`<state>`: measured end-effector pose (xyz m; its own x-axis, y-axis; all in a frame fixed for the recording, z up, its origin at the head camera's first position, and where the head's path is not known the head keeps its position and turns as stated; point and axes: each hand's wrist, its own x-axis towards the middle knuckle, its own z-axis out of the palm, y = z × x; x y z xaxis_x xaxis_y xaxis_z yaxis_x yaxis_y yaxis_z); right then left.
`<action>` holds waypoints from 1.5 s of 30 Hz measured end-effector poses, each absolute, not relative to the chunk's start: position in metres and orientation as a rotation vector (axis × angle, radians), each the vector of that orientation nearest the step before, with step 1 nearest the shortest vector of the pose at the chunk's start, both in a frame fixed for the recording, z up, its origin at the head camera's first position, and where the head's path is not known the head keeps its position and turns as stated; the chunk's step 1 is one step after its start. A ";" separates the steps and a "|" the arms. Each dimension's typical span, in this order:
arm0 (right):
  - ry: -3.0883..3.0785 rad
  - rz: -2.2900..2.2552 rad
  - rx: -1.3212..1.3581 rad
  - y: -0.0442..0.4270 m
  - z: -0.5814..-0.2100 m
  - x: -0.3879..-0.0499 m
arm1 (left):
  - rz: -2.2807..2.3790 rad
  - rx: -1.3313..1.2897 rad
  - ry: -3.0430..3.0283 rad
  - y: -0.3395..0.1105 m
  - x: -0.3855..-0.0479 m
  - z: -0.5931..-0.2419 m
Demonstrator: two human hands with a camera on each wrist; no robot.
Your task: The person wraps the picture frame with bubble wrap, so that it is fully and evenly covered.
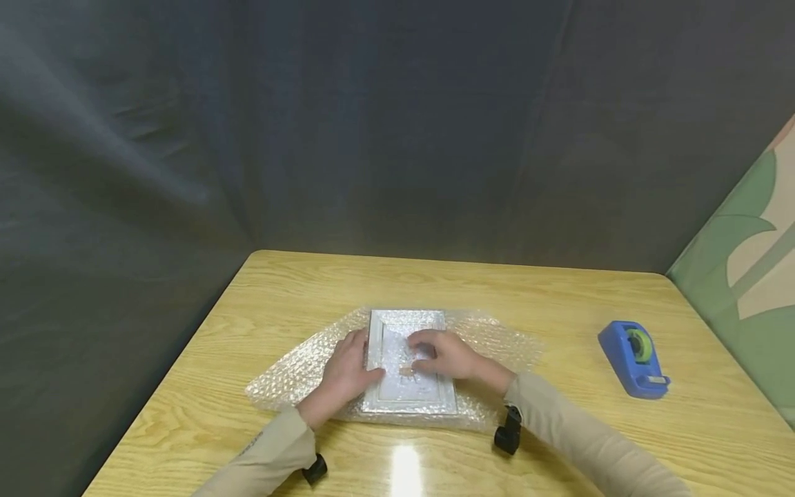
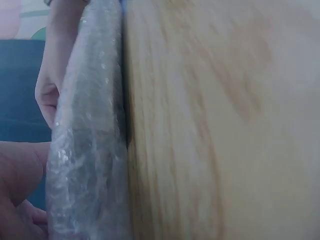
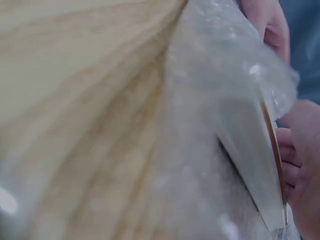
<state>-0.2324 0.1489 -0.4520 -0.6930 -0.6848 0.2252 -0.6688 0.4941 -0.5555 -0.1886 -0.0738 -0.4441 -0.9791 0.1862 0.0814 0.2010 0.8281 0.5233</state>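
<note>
A white picture frame lies flat on a sheet of bubble wrap, and shiny wrap also seems to cover its face. My left hand rests at the frame's left side, its thumb reaching over the border. Over the middle of the frame, my right hand bends its fingers down, with thumb and forefinger apart. A small brownish piece shows near that thumb. In the left wrist view, bubble wrap covers the near edge. The right wrist view shows a pale frame edge through the wrap.
A blue tape dispenser with a green roll stands at the right of the wooden table. Dark curtains hang behind and to the left. At far right is a patterned green cloth.
</note>
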 end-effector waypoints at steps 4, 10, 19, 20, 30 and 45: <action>2.719 -0.837 -1.221 0.150 -0.451 -0.227 | -0.687 -0.569 -2.915 -0.073 -0.194 -0.445; 2.755 -0.761 -1.226 0.149 -0.449 -0.220 | -0.465 -1.026 -2.908 -0.072 -0.211 -0.445; 2.841 -0.815 -1.168 0.150 -0.447 -0.213 | -0.522 -1.248 -2.998 -0.067 -0.224 -0.441; 2.845 -0.831 -1.165 0.152 -0.446 -0.212 | -0.530 -1.246 -3.002 -0.066 -0.224 -0.441; 3.070 -0.974 -0.959 0.207 -0.428 -0.214 | -0.520 -1.238 -3.007 -0.062 -0.226 -0.444; 2.991 -0.948 -0.292 0.320 -0.419 -0.198 | -0.551 -1.214 -3.022 -0.069 -0.223 -0.443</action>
